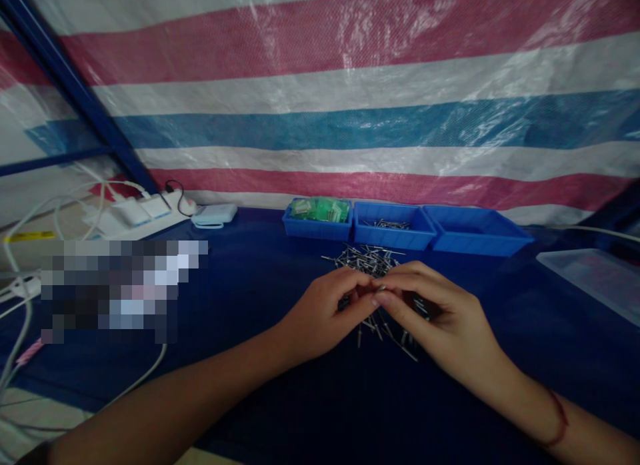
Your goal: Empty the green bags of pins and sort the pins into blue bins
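My left hand and my right hand meet fingertip to fingertip over a loose pile of metal pop rivets. Between the pinched thumbs and forefingers of both shows a small shiny bit of metal, which looks like one rivet; the fingers hide most of it. More rivets lie under and around my hands, some with their thin stems pointing towards me. A dark red cord circles my right wrist.
Behind the pile stand three blue bins: the left bin holds green packets, the middle bin some rivets, the right bin nothing visible. A clear plastic lid or tray lies right. Left are a power strip, cables and a pale blue case.
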### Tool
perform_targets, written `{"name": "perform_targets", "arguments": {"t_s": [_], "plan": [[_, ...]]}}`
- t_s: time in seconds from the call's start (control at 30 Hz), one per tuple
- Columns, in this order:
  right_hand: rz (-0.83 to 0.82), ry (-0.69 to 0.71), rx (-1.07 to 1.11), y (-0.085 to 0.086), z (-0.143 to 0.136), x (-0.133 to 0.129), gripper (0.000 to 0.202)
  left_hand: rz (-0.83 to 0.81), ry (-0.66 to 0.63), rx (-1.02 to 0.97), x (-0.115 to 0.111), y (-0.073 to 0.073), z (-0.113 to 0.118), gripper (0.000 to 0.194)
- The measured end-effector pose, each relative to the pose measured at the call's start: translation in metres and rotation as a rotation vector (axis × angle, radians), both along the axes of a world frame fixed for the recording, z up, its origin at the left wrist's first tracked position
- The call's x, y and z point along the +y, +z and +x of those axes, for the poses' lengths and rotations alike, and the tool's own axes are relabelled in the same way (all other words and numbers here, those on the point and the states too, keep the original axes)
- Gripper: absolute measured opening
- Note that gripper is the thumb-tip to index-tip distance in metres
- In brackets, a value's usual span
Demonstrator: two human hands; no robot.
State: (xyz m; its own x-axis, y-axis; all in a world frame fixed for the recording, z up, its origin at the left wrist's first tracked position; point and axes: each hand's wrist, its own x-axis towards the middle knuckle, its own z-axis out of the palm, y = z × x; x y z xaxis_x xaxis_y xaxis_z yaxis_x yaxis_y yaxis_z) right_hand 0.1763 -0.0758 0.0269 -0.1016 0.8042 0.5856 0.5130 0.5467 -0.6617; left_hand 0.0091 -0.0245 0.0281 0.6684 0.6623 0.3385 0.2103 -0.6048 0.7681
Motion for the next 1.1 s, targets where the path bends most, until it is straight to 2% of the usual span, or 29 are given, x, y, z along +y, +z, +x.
{"name": "perform_targets", "arguments": {"t_s": [0.33, 0.53, 0.73, 0.93, 1.03, 1.1], "plan": [[-0.014, 0.008, 0.032, 0.001, 0.000, 0.000, 0.016, 0.017, 0.006, 0.016, 0.000, 0.001, 0.001, 0.013], [-0.033, -0.042, 0.053, -0.002, 0.001, 0.001, 0.013, 0.044, 0.102, -0.046, -0.001, 0.001, -0.001, 0.008], [-0.068, -0.075, 0.061, -0.008, 0.001, 0.006, 0.008, 0.145, 0.148, -0.086, -0.001, 0.000, -0.003, 0.006], [-0.091, -0.046, -0.006, -0.007, -0.001, 0.003, 0.009, 0.165, 0.197, -0.084, -0.002, 0.000, -0.003, 0.008], [-0.029, -0.082, -0.101, -0.002, 0.004, 0.007, 0.011, 0.087, 0.253, -0.070, -0.003, 0.000, -0.003, 0.014], [0.072, -0.182, -0.187, 0.004, 0.012, 0.019, 0.012, 0.029, 0.288, -0.064, -0.002, 0.000, -0.003, 0.018]]}}
